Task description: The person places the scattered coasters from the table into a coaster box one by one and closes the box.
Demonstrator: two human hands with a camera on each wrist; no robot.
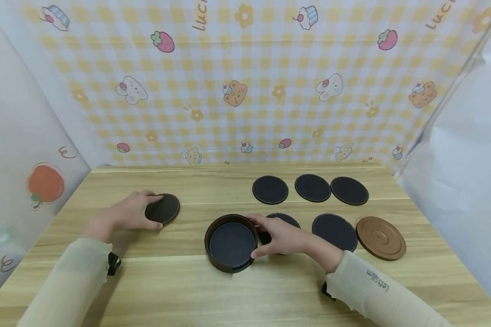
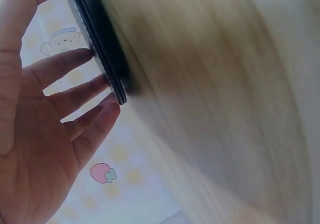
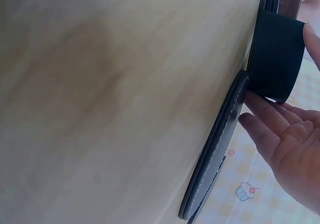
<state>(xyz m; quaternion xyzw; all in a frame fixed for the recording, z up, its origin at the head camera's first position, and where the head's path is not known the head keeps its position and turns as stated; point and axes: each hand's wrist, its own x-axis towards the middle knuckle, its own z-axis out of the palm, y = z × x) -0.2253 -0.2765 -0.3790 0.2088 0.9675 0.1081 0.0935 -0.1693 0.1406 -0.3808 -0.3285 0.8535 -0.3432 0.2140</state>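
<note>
In the head view my left hand (image 1: 132, 211) grips a round dark coaster (image 1: 167, 209) at the left, thumb at its near edge and fingers at its far side. The left wrist view shows two thin stitched layers at the coaster edge (image 2: 102, 54), with the fingertips against it. My right hand (image 1: 284, 236) holds the right side of a round black coaster holder (image 1: 217, 267), which stands upright with a notch at its front. A dark coaster (image 1: 232, 245) lies inside it. Another coaster (image 1: 285, 218) lies partly hidden beneath the right hand.
Three dark coasters, one left (image 1: 270, 190), one middle (image 1: 313, 188) and one right (image 1: 349, 190), form a row at the back right. Nearer lie a dark coaster (image 1: 334, 231) and a brown ringed disc (image 1: 380, 238). A checked cloth (image 1: 245, 122) hangs behind the wooden table (image 1: 180, 290).
</note>
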